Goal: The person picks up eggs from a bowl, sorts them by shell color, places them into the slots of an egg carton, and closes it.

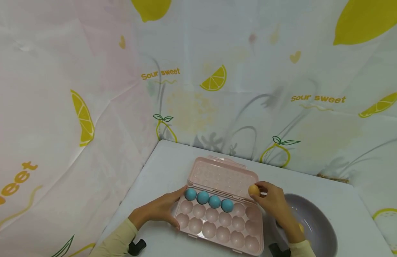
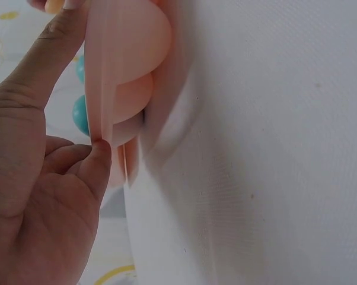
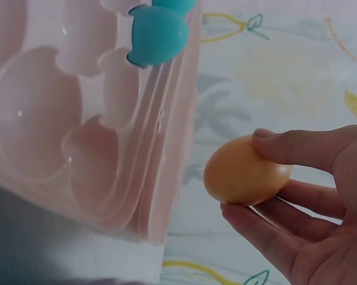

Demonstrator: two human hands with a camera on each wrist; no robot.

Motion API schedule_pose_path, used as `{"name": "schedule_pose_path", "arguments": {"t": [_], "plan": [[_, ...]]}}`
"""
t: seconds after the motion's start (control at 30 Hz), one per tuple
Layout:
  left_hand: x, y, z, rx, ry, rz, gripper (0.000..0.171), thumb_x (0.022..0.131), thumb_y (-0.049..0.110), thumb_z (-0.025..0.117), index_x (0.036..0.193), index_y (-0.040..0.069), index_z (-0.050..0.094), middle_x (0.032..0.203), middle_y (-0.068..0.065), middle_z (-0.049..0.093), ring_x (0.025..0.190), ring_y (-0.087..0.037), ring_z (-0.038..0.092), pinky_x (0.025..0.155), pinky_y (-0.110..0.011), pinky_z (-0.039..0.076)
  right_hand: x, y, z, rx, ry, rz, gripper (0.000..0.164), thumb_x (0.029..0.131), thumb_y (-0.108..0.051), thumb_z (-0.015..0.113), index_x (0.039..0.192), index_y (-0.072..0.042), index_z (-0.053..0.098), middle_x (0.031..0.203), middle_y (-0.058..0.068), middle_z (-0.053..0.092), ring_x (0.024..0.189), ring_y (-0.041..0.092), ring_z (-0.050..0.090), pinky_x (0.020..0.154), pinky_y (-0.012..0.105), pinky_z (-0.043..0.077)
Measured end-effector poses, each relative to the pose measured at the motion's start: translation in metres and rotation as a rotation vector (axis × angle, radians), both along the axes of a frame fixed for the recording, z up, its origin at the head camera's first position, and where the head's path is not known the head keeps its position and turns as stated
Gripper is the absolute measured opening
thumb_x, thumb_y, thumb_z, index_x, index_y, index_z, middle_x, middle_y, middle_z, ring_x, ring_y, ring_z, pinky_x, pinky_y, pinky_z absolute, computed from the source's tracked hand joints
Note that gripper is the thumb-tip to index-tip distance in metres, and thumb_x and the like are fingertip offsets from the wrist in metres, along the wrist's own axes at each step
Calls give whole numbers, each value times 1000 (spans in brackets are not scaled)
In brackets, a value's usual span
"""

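Observation:
A pink plastic egg box (image 1: 218, 223) lies with its lid (image 1: 222, 176) folded back. Several blue eggs (image 1: 214, 201) fill the left part of the row nearest the hinge; the other cups are bare. My left hand (image 1: 161, 208) grips the box's left short side, thumb and fingers spread along the rim (image 2: 101, 71). Between thumb and fingertips, my right hand (image 1: 273, 200) pinches a yellow-orange egg (image 3: 244, 172). That egg is held up near the hinge's right end, apart from the cups in the right wrist view.
A grey bowl (image 1: 323, 217) stands right of the box, partly under my right forearm, with a bit of yellow showing inside. The white table (image 1: 172, 157) meets lemon-printed wall sheets (image 1: 192, 107) at the back and left.

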State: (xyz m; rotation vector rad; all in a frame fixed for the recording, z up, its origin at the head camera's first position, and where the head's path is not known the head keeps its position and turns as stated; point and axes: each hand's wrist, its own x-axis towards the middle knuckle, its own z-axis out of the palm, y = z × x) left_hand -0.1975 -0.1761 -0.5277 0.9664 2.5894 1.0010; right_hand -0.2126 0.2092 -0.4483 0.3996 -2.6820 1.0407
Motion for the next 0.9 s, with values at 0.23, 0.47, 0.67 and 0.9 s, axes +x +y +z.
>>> {"name": "schedule_pose_path", "arguments": {"t": [0.23, 0.47, 0.67, 0.9], "plan": [[0, 0, 1, 7, 8, -14, 127, 46, 55, 76, 141, 11, 4, 144, -1, 15, 127, -13, 22, 99, -36, 28, -1, -17, -7, -44, -72, 26, 35, 65, -12, 76, 97, -4, 62, 87, 6, 63, 79, 18, 61, 63, 24, 51], [1, 0, 4, 23, 10, -21, 128, 46, 53, 77, 141, 10, 3, 144, -4, 17, 125, -13, 27, 99, -34, 29, 0, -36, -12, -94, -106, 68, 35, 66, -10, 75, 98, -4, 62, 90, 5, 62, 82, 19, 61, 64, 25, 51], [0, 0, 3, 21, -11, -17, 128, 46, 53, 77, 141, 11, 3, 144, -1, 16, 126, -13, 26, 99, -35, 29, -1, -50, -20, -134, -127, 70, 36, 64, -9, 76, 98, -5, 62, 91, 3, 62, 83, 16, 60, 65, 24, 51], [-1, -1, 1, 23, -7, -17, 127, 47, 53, 77, 141, 11, 3, 144, -1, 16, 126, -14, 27, 98, -34, 30, 2, -69, -19, -226, -115, 159, 35, 63, -8, 77, 95, -5, 63, 89, 4, 63, 81, 18, 61, 63, 25, 52]]}}
